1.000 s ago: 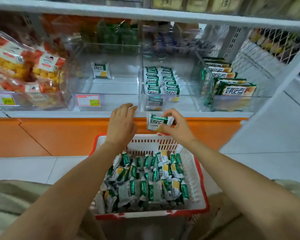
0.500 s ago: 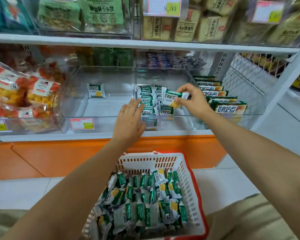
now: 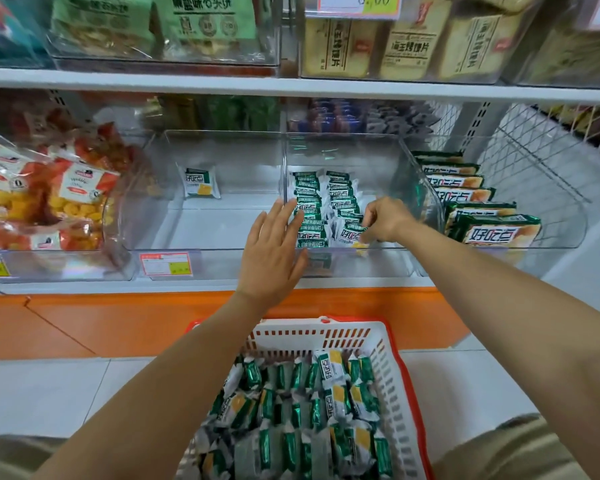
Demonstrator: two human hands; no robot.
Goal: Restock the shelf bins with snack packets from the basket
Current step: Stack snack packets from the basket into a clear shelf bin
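Now, my right hand (image 3: pixel 385 220) inside clear bin (image 3: pixel 371 264), fingers curled, pinching green-and-white snack packet (image 3: pixel 351 234) at front of bin's right row. My left hand (image 3: pixel 274 251) flat, fingers spread, holding nothing, at bin's left front corner. Red-rimmed basket (image 3: pixel 390 375) below bin, heaped with same packets.

Basket (image 3: pixel 361 337) near end cut by bottom edge; price label (image 3: pixel 165 264) print blurred, unreadable
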